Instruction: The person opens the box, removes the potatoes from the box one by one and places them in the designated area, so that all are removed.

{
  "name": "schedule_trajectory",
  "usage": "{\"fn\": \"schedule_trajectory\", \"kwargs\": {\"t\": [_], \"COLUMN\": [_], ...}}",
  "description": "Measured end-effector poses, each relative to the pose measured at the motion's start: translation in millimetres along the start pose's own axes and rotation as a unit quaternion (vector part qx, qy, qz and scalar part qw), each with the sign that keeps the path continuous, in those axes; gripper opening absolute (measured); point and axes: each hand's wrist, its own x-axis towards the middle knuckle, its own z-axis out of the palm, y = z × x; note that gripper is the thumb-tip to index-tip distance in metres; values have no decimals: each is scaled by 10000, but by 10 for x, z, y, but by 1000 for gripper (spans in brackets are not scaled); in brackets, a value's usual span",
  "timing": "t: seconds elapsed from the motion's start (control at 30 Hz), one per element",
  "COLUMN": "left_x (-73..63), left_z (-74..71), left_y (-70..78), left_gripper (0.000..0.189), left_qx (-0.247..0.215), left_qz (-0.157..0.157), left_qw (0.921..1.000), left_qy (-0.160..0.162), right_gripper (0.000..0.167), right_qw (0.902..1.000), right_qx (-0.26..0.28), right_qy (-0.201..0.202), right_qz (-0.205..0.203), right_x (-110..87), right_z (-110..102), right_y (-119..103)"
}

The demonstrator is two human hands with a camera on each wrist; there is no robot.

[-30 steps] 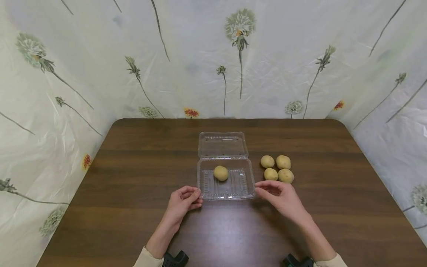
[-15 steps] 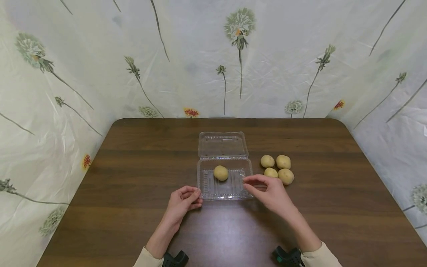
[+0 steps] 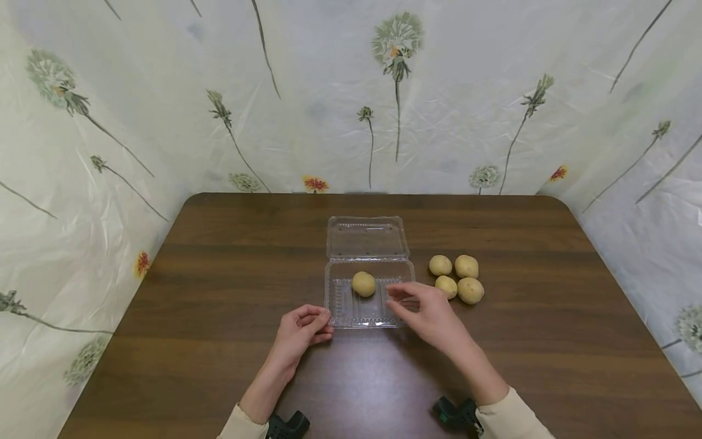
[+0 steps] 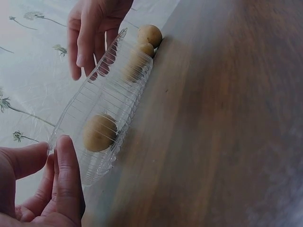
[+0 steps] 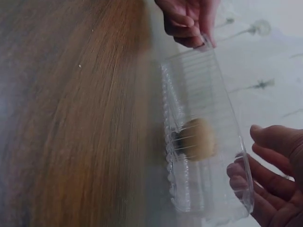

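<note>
A clear plastic clamshell container lies with its lid folded back on the table. One small potato sits in its base, a little left of the middle. My left hand pinches the near left corner of the rim between thumb and fingers, as the left wrist view also shows. Over the right side of the base hovers my right hand, thumb and fingers apart and nothing between them. In the right wrist view, its fingertips show through the clear wall.
Several more potatoes are clustered on the table to the right of the container, just beyond my right hand. The brown wooden table ends at the back against a flower-patterned sheet.
From the container's near right edge, my right hand has moved left over its base, toward the potato inside. My left hand, the container and the potatoes have stayed put.
</note>
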Motion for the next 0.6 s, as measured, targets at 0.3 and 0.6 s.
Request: {"fn": "schedule_trajectory", "kwargs": {"t": [0.3, 0.6], "left_x": [8, 7], "left_z": [-2, -8], "left_y": [4, -3], "left_gripper": [29, 29], "left_qx": [-5, -1], "left_qz": [19, -15], "left_qw": [10000, 10000], "left_qy": [6, 9], "right_gripper": [30, 29], "right_qw": [9982, 9957], "right_qx": [-497, -819], "right_qy": [-273, -443], "right_qz": [-214, 38], "right_x": [161, 283], "right_z": [87, 159], "right_y": [9, -2]}}
